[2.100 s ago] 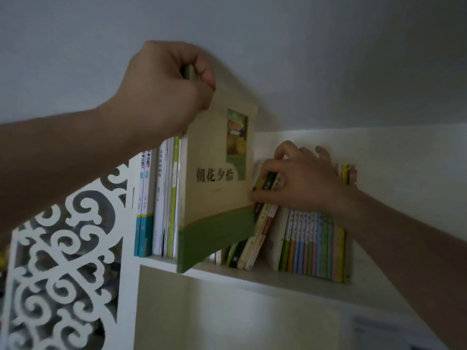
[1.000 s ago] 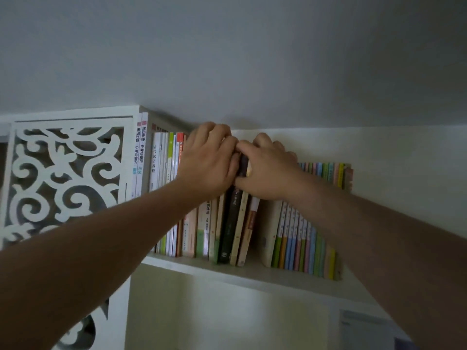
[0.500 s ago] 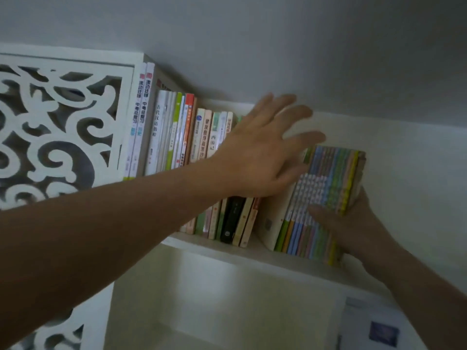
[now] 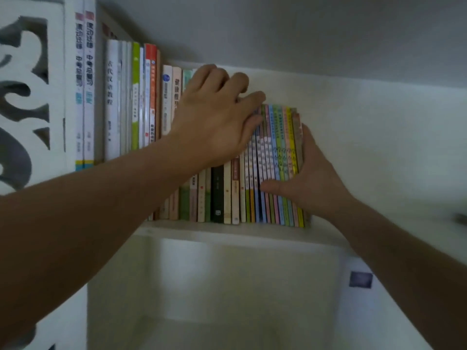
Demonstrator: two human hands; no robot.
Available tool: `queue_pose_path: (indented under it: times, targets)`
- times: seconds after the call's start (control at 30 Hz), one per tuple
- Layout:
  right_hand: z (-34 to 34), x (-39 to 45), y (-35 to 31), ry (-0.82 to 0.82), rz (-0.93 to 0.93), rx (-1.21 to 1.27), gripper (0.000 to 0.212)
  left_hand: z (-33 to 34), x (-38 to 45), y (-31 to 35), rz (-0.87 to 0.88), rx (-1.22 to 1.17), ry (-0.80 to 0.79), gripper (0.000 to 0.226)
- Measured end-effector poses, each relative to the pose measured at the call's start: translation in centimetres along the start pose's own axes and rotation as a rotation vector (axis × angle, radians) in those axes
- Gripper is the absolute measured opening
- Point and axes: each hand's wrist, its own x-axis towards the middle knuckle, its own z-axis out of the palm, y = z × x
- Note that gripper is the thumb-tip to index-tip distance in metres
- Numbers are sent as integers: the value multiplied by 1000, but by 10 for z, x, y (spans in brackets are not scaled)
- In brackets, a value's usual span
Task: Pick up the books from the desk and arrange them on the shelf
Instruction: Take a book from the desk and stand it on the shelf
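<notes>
Head view: squaring-up step. The left hand [image 4: 214, 117] rests with loosely spread fingers on the book tops; the right hand [image 4: 310, 178], fingers straight, presses the thin colourful books [image 4: 275, 160] leftward, thumb across their spines. The shelf [image 4: 227, 229] holds the full upright row. Next, judged: release without toppling it.

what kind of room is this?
Probably a home study or bedroom corner: a white shelf packed with upright books, many of them thin paperbacks with coloured spines, a carved white fretwork panel at its left end, and a plain wall behind.
</notes>
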Motion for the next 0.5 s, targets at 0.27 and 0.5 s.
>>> queue_pose_path:
  times: [0.27,0.5]
  targets:
    - [-21,-60,-7,-320,171,-370,83,-17,-59,51,-140,-214,-245,77]
    - [-25,-170,9,99,-196,-453,45,-65,-177,196,-161,-993,-124,42]
